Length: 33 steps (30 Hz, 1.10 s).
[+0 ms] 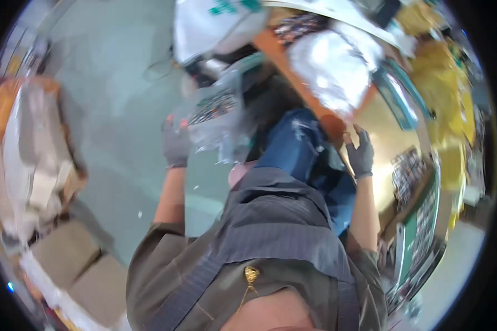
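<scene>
Fingers (174, 126) of our left hand (176, 144), in a grey glove, pinch the edge of a clear plastic bag (218, 118) with a dark patterned item inside; the bag hangs out over the pale green floor (121, 94), just left of our knee. Our right hand (361, 153), gloved the same, rests spread and released on the edge of the desk (378, 129), gripping nothing that we can see. Between our hands sits our leg in blue jeans (298, 149), and it blocks the lower part of the bag. On the desk, beyond the right hand, lies a large shiny wrapped bundle (331, 71), with a teal-framed flat thing (398, 94) beside it and yellow material (447, 88) further right. A white bag (215, 25) sits above the clear one. To our left, cardboard boxes (36, 154) stand on the floor. Blur smears everything, so we cannot make out what the bag holds, and the rim cuts off the desk's far end.
</scene>
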Each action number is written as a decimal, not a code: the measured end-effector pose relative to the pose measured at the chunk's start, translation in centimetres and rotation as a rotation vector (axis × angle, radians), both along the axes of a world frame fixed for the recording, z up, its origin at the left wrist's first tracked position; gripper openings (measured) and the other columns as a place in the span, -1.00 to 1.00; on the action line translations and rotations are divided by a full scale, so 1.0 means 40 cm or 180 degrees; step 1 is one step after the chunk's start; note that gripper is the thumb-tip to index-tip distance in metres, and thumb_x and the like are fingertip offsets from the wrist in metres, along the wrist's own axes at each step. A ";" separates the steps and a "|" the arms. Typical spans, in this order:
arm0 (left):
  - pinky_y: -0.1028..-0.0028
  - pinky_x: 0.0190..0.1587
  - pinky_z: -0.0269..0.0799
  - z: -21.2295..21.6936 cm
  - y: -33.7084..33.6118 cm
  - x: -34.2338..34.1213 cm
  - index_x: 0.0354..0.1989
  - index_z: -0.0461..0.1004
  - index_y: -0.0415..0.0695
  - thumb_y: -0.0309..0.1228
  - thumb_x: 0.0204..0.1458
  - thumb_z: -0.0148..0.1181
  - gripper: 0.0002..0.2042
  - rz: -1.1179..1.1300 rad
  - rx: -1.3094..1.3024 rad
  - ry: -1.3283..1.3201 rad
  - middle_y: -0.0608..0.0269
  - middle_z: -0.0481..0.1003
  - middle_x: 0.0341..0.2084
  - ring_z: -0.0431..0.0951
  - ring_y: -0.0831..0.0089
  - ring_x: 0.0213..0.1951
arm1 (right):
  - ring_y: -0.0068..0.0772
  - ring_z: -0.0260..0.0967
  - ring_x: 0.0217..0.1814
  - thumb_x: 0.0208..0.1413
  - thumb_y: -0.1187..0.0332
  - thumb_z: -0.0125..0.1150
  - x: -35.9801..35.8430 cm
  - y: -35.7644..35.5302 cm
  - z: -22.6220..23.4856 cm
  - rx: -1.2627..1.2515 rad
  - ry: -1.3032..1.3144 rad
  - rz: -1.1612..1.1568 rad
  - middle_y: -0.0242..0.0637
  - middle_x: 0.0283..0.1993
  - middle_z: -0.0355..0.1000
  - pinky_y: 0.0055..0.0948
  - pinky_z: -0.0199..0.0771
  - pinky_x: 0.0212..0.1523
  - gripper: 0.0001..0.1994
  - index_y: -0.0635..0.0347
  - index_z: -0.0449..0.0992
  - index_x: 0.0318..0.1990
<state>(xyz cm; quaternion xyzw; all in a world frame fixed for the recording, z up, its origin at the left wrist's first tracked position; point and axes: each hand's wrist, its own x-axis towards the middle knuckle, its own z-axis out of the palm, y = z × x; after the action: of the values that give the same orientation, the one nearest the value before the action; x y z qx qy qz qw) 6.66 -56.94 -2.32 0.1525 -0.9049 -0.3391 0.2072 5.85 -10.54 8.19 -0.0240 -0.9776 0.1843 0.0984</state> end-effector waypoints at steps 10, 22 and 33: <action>0.49 -0.29 0.41 0.294 0.525 -0.156 -0.24 0.49 -0.27 -0.43 0.10 0.05 -0.82 -0.2202 0.1228 0.0813 0.17 0.55 -0.47 0.54 0.45 -0.38 | -0.01 0.11 0.25 0.08 0.10 0.05 0.303 0.261 -0.178 0.0463 0.0707 -0.0880 -0.02 0.16 0.23 -0.15 0.04 0.25 -0.51 0.25 0.31 0.08; 0.40 -0.29 0.39 0.248 0.688 -0.748 -0.50 0.51 -0.15 -0.16 -0.01 0.12 -0.71 -0.3158 0.0096 -0.0932 0.14 0.51 -0.59 0.52 0.33 -0.44 | -0.03 0.07 0.30 0.04 0.06 0.08 0.265 0.215 -0.134 0.0190 0.0622 -0.0884 -0.03 0.20 0.21 -0.12 -0.05 0.30 -0.46 0.24 0.30 0.10; 0.57 -0.43 0.31 0.229 1.076 -0.044 -0.48 0.42 -0.20 -0.28 0.18 -0.10 -0.71 -0.4026 0.2854 -0.1504 0.33 0.40 -0.57 0.38 0.62 -0.46 | -0.38 0.38 -0.20 0.06 0.12 0.17 0.231 0.221 0.065 -0.3816 0.0206 -0.0449 -0.24 -0.27 0.44 -0.44 0.34 -0.24 -0.57 0.38 0.43 -0.13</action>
<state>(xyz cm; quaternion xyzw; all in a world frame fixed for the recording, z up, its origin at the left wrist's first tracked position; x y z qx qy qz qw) 4.89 -13.91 6.82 -0.2519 -0.6177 -0.6814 -0.3011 15.07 -1.71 10.79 -0.1344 -0.6960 0.6968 0.1094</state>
